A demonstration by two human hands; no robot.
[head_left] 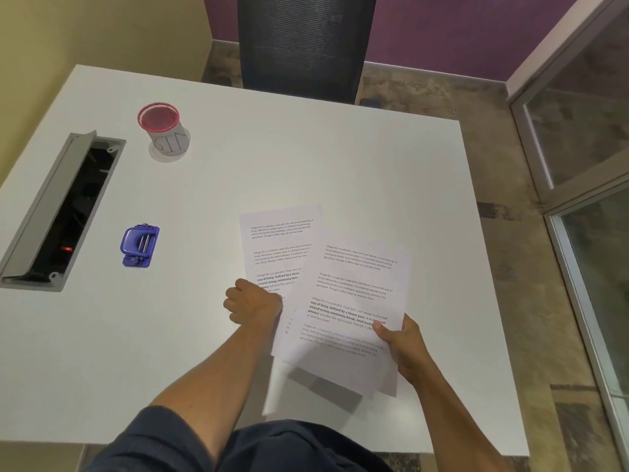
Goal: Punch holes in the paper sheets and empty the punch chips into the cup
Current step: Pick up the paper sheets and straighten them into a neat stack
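Observation:
Printed paper sheets lie fanned near the front of the white table. The upper sheet (354, 301) is lifted a little and casts a shadow; my right hand (401, 345) grips its right edge, thumb on top. Beneath it, a second sheet (275, 243) pokes out to the left, and my left hand (253, 301) closes on its left edge. A blue hole punch (140, 246) sits on the table well to the left, apart from both hands. Far left at the back stands a cup (165, 129) with a red rim and grey wall.
An open grey cable tray (41, 212) is sunk into the table's left side. A dark mesh chair back (303, 42) stands behind the far edge. Glass panels (585, 131) run along the right, beyond the table's edge.

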